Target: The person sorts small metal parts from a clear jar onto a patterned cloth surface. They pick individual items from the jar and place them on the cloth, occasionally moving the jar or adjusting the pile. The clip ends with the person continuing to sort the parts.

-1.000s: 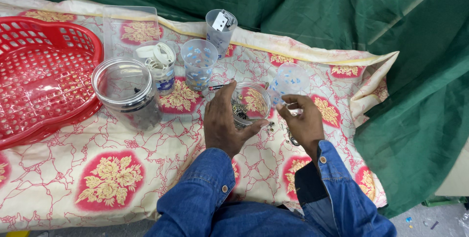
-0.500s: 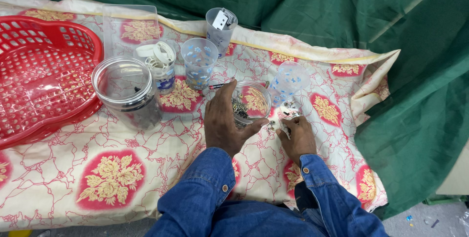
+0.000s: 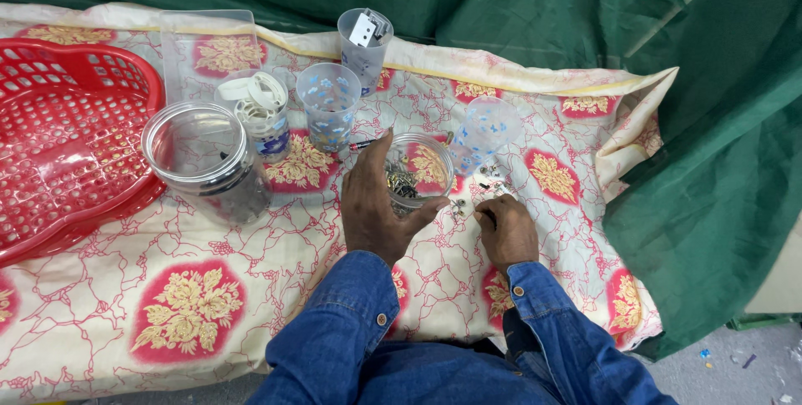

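Note:
My left hand [image 3: 378, 209] curls around a small clear glass bowl [image 3: 426, 161] that holds small metal parts, thumb on its near rim. My right hand [image 3: 506, 230] rests on the patterned cloth [image 3: 167, 288] just right of the bowl, fingertips pinched at several small metal pieces [image 3: 489, 175] scattered on the cloth. Whether it grips one is unclear. A clear plastic cup with blue dots [image 3: 489, 125] lies tipped over just beyond those pieces.
A red perforated basket [image 3: 58, 138] sits at the left. Beside it stand a large clear jar [image 3: 200, 154], a jar of white rings [image 3: 261, 108], a dotted cup [image 3: 330, 104] and a tall cup [image 3: 363, 37]. Green fabric [image 3: 718, 163] hangs past the right edge.
My right hand has dropped from raised beside the bowl down onto the cloth near the scattered metal pieces. My left hand stays on the bowl.

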